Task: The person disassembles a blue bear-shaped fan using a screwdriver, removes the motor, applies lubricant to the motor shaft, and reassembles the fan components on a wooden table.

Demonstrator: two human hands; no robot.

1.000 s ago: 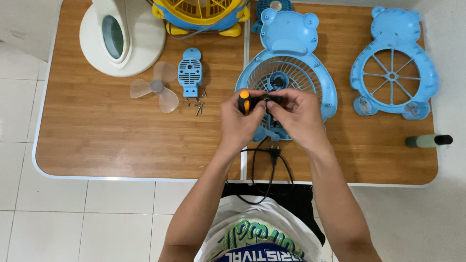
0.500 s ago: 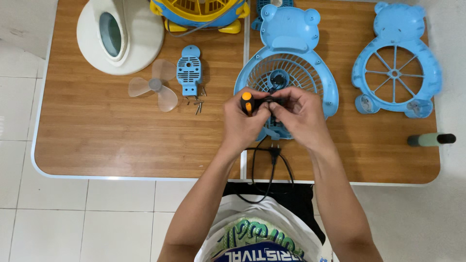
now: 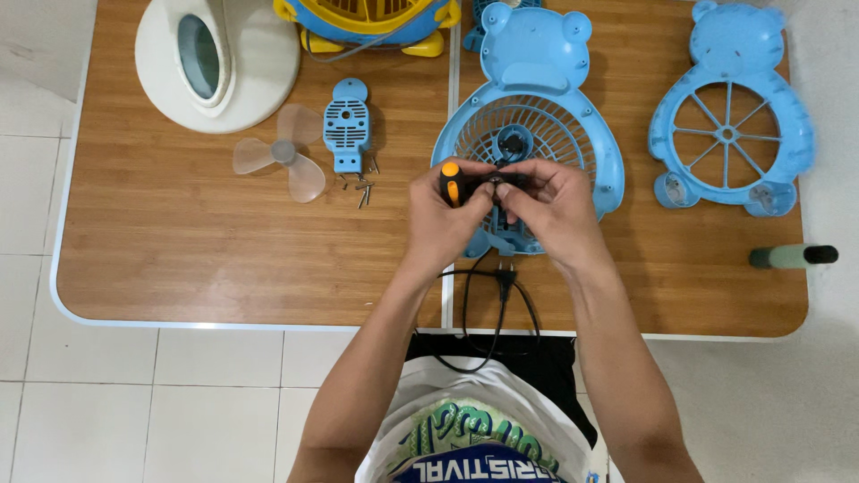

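From the head camera I look straight down on a wooden tabletop (image 3: 179, 250) with a white rim. My left hand (image 3: 445, 215) is closed around a screwdriver with an orange and black handle (image 3: 450, 182), whose orange end sticks up above the knuckles. My right hand (image 3: 553, 204) meets it fingertip to fingertip, pinching a small dark part (image 3: 495, 185) between the two hands; I cannot tell what that part is, because the fingers cover most of it. Both hands hover over the lower edge of a light blue plastic fan housing shaped like a bear, with a round grille (image 3: 528, 134) and a dark motor hub at its centre.

The fan looks well into being apart. Its matching light blue bear-shaped front guard with spokes (image 3: 729, 116) lies off to the right, well apart from the housing. A translucent three-bladed propeller (image 3: 282, 156) rests to the left, just beside a small blue plastic cover plate (image 3: 347, 125), and a few loose dark screws (image 3: 361, 186) lie below that plate. The housing still carries its hub, so I judge the motor end is what remains.

A black power cord with a plug (image 3: 501, 286) trails off the near table edge. At the back stand a white rounded appliance base (image 3: 219, 63) and a yellow and blue fan (image 3: 367, 22); a green and black marker-like cylinder (image 3: 792, 257) lies far right.
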